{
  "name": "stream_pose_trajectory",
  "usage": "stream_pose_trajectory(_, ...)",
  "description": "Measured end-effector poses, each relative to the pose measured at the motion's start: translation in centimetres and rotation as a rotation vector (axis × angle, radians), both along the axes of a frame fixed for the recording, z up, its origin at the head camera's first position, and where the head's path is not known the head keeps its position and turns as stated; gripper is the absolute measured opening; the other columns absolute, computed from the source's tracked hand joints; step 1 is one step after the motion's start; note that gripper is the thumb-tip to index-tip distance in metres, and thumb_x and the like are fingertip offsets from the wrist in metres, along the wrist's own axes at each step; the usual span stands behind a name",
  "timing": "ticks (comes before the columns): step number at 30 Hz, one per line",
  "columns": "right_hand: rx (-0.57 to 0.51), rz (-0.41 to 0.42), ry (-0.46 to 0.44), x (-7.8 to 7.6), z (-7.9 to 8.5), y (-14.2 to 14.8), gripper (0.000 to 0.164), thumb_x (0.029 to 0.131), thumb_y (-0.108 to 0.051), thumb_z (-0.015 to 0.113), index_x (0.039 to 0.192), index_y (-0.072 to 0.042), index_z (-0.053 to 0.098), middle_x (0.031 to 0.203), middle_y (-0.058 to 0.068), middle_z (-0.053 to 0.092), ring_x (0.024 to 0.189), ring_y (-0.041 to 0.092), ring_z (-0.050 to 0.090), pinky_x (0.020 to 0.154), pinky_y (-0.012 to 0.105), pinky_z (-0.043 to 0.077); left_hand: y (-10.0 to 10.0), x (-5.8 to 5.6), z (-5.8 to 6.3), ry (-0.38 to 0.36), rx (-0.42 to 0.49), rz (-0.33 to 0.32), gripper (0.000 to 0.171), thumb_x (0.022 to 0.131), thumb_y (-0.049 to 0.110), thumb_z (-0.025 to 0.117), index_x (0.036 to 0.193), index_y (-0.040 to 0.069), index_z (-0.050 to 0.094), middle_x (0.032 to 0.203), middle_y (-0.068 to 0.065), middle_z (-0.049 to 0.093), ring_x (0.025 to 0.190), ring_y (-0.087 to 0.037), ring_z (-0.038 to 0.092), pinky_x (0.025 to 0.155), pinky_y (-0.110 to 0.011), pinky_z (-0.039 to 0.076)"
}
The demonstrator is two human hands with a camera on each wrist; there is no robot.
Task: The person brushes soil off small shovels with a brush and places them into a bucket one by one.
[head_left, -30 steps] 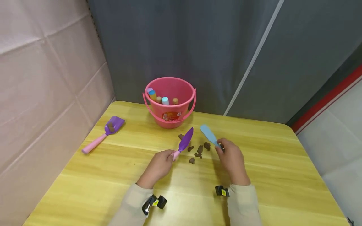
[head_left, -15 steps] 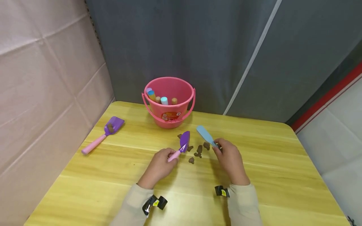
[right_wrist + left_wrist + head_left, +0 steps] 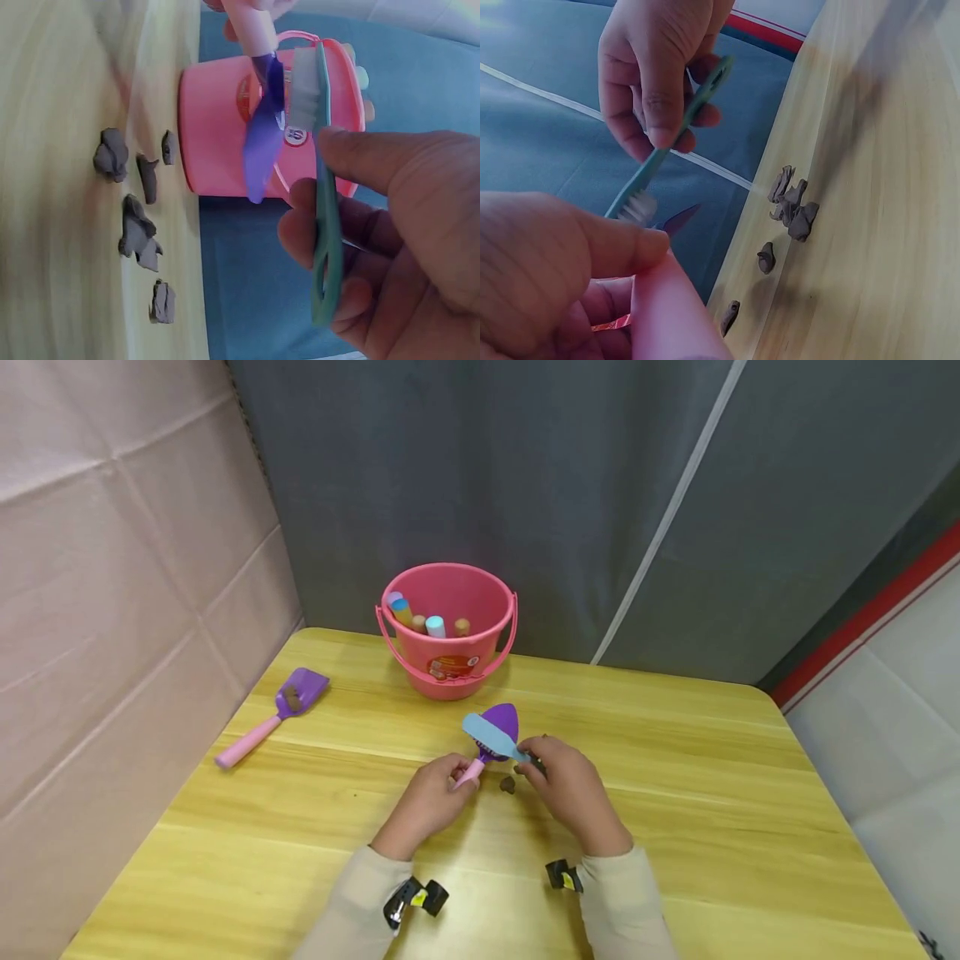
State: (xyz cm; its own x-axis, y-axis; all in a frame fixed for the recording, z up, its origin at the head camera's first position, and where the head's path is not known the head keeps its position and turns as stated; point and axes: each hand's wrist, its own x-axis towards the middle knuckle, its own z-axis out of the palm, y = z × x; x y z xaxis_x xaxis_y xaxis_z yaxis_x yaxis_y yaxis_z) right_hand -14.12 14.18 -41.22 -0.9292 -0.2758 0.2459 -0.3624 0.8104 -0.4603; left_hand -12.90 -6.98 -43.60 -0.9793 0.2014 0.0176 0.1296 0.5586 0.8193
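My left hand (image 3: pixel 431 797) grips the pink handle of a small purple trowel (image 3: pixel 508 717), its blade tilted up above the table. In my right hand (image 3: pixel 573 789) is a light blue brush (image 3: pixel 480 730), held between thumb and fingers, which crosses over the trowel blade in the head view. White bristles (image 3: pixel 303 90) face the trowel in the right wrist view, right beside its neck. Below both tools several brown clumps (image 3: pixel 112 155) lie on the table. The head view shows one clump (image 3: pixel 507 784) plainly, the others mostly hidden behind the right hand and tools.
A pink bucket (image 3: pixel 450 648) with several stick-like handles inside stands at the back of the wooden table (image 3: pixel 750 827). At the left lies a purple shovel (image 3: pixel 309 680) with a pink handle and brown clumps in its scoop. A grey curtain (image 3: pixel 465 468) hangs behind.
My right hand has moved left, bringing the brush over the trowel blade. The left hand has turned the trowel, whose blade now faces differently. Bucket and shovel have stayed put.
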Motion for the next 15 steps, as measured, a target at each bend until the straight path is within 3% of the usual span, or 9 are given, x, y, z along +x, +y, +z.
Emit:
stream_pose_trajectory(4, 0.009, -0.019, 0.005, -0.4, -0.3, 0.1, 0.015, 0.091, -0.015, 0.073, 0.106, -0.012, 0.07, 0.091, -0.001, 0.066, 0.074, 0.015, 0.056, 0.069, 0.037, 0.05, 0.0, -0.1, -0.1, -0.012, 0.004, -0.008, 0.019, 0.095, 0.013, 0.065, 0.111, 0.003, 0.065, 0.089, -0.004, 0.062, 0.065, -0.015, 0.052, 0.056, -0.031, 0.046)
stream_pose_trajectory(12, 0.028, -0.194, 0.022, -1.6, -0.6, 1.8, 0.016, 0.092, -0.013, 0.071, 0.106, -0.006, 0.069, 0.086, 0.007, 0.067, 0.069, 0.021, 0.058, 0.06, 0.04, 0.049, 0.1, -0.5, -0.2, -0.049, 0.015, -0.016, 0.024, 0.096, 0.013, 0.062, 0.117, 0.0, 0.063, 0.086, -0.005, 0.06, 0.056, -0.013, 0.051, 0.047, -0.031, 0.047)
stream_pose_trajectory(15, 0.005, -0.209, 0.029, -1.7, -0.3, 2.0, 0.015, 0.092, -0.012, 0.072, 0.105, -0.006, 0.069, 0.086, 0.007, 0.067, 0.068, 0.021, 0.057, 0.059, 0.04, 0.047, 0.4, -0.8, 0.0, -0.069, 0.032, -0.021, 0.025, 0.097, 0.013, 0.061, 0.118, 0.0, 0.062, 0.086, -0.005, 0.06, 0.054, -0.013, 0.051, 0.045, -0.03, 0.046)
